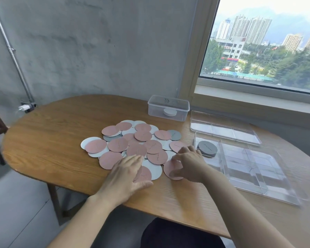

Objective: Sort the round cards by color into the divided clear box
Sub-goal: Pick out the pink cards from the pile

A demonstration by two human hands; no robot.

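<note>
Dark cloth over a lap (177, 235) fills the bottom edge of my feed, and both bare forearms reach up from there onto the wooden desk (52, 140). On the near side of the pile of round cards (136, 145), the left hand (125, 176) lies palm down with its fingers straight and slightly spread. It rests flat on overlapping pink and white cards. The right hand (190, 163) is curled over a single pink card (167, 167) at the pile's right edge, fingers on the far rim and thumb on the near part, pinching it. I cannot tell from here whether the card has left the desk. The pile is a loose overlap of pink, white and a few gray discs in the middle of the desk, some with faint handwriting I cannot read. Just right of it sits the divided clear box (258, 169), and a stack of gray cards (207, 149) fills its far-left compartment, close to the right hand's knuckles. Beyond the box lies another flat clear piece (222, 129); I cannot tell whether it is a lid or a second tray. Farther back stands a small lidded container (168, 108) with a white disc (169, 112) inside. A window (258, 42) on the right shows tower blocks and trees, and a metal pipe (13, 56) runs down the gray wall on the left.
</note>
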